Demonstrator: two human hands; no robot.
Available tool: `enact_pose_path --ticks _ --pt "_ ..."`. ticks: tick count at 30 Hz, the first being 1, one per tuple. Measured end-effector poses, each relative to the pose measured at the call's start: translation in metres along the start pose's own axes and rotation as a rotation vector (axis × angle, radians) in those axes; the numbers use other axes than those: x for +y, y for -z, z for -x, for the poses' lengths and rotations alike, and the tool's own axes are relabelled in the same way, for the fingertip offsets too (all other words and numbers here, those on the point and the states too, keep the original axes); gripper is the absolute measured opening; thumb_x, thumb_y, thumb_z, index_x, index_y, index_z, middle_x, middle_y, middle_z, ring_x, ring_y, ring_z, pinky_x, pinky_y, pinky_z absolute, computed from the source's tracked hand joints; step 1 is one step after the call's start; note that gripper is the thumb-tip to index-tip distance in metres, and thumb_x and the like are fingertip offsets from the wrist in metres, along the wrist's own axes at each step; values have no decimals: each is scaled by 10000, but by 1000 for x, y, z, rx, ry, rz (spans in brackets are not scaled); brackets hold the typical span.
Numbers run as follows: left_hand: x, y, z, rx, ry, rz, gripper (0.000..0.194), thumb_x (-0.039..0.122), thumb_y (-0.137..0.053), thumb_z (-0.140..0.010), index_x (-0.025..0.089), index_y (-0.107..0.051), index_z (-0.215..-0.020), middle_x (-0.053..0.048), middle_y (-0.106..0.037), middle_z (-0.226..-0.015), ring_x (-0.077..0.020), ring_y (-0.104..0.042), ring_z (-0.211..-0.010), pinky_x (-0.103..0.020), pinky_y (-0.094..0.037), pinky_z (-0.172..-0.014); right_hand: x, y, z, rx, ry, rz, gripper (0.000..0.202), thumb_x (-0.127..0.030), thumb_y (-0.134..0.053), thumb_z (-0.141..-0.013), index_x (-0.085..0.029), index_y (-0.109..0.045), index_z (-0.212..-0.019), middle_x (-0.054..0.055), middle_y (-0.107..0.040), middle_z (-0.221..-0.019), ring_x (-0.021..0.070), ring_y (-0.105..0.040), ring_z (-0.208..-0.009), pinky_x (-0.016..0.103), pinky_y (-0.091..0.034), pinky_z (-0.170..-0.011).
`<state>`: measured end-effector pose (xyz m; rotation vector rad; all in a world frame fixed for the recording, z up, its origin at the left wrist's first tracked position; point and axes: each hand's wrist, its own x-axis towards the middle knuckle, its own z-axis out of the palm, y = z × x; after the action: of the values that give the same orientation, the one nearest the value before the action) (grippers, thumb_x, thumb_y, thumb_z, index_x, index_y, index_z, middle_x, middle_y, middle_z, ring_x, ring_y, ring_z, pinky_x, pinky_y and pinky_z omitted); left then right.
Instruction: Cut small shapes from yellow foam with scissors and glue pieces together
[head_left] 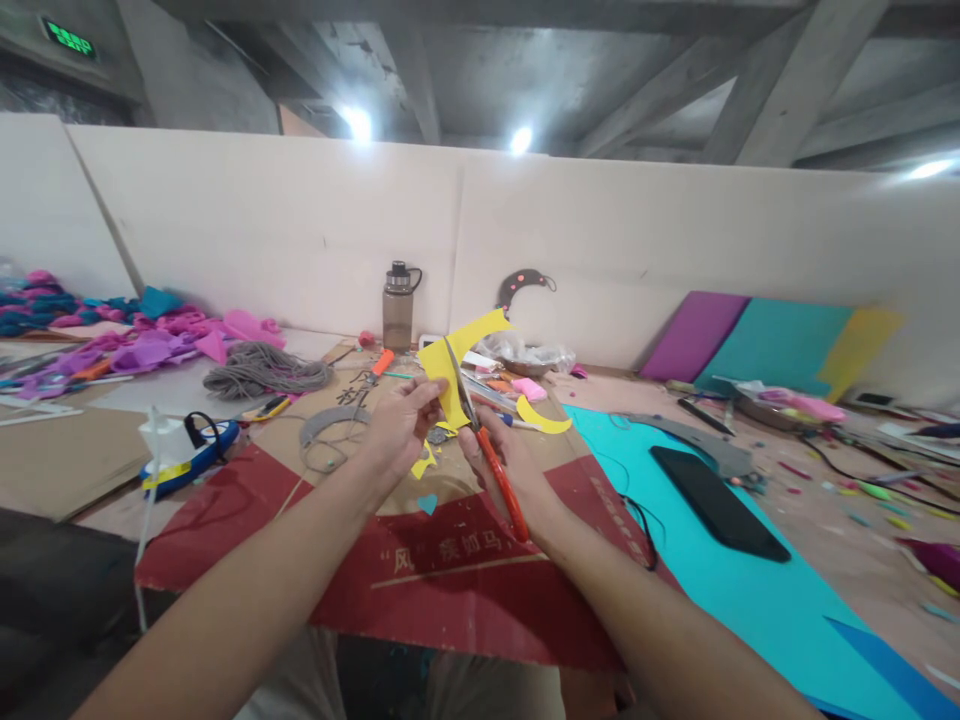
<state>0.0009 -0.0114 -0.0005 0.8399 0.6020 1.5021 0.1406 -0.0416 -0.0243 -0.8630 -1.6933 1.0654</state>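
My left hand (409,420) pinches a yellow sheet (439,368) by its left edge, above the table. Red-handled scissors (496,470) are in my right hand (510,465), their blades pointing up and away across the sheet. A curved strip of the sheet sticks out to the upper right of the blades. Below the hands lie small yellow scraps (424,460) and a teal scrap (427,504). To the right of the scissors rests a yellow crescent piece (544,420). Whether the sheet is paper or foam I cannot tell.
Red cardboard (480,590) covers the near table edge. A black phone (720,500) lies on a turquoise sheet (750,610) at right. Behind stand a bottle (397,310) and a pale partition (300,230). Left are grey cord (266,372) and a blue power strip (191,460).
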Motion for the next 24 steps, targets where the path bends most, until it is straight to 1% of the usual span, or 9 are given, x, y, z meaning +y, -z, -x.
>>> enact_pose_path --ticks 2,5,10,14,17,20,22,24 --pt "2 0 0 14 7 -9 185 173 -776 -586 123 -636 -698 8 -626 -612 -99 -584 -575 -225 -471 -597 1 1 -1 6 0 3 415 -460 -638 -782 -211 -556 -1104 -81 -369 -539 85 -350 -457 202 -293 -427" --pt "3 1 -1 25 17 -15 192 172 -781 -577 125 -631 -688 21 -603 -584 -94 -571 -554 -224 -466 -582 0 1 1 13 -3 19 408 -462 -628 -790 -215 -567 -1108 -73 -380 -550 90 -360 -468 204 -303 -432" --pt "5 6 -3 -35 4 -35 168 174 -771 -607 132 -611 -638 29 -575 -558 -78 -531 -513 -211 -436 -539 -7 -3 5 62 9 20 375 -463 -589 -821 -207 -585 -1095 -66 -368 -578 80 -303 -474 203 -264 -430" --pt "9 7 -5 -66 3 -67 198 175 -783 -595 139 -589 -587 28 -562 -548 -71 -511 -496 -199 -413 -501 -10 -2 6 57 20 47 377 -448 -587 -827 -209 -584 -1118 -56 -381 -605 84 -308 -505 200 -249 -441" --pt "13 7 -5 -62 9 -82 207 178 -790 -578 139 -586 -574 35 -539 -524 -64 -486 -471 -194 -406 -483 -7 2 4 23 23 59 396 -443 -599 -818 -217 -570 -1141 -56 -404 -606 88 -339 -508 200 -275 -453" --pt "17 7 -5 -59 36 -104 202 178 -792 -560 135 -596 -589 16 -577 -554 -83 -534 -510 -208 -451 -533 -6 7 2 -13 43 101 345 -431 -620 -801 -203 -585 -1058 -54 -426 -609 89 -364 -515 203 -295 -467" --pt "20 7 -5 -71 59 -125 192 177 -787 -562 133 -603 -599 8 -590 -565 -91 -553 -525 -212 -465 -550 -7 9 1 -14 67 134 294 -428 -600 -815 -191 -587 -988 -47 -434 -616 92 -371 -533 208 -309 -484" --pt "23 8 -4 -84 76 -142 177 174 -778 -571 129 -612 -611 9 -586 -559 -88 -549 -516 -209 -463 -545 -9 9 1 -15 84 161 283 -435 -562 -838 -184 -583 -966 -34 -462 -645 95 -380 -550 213 -332 -505"
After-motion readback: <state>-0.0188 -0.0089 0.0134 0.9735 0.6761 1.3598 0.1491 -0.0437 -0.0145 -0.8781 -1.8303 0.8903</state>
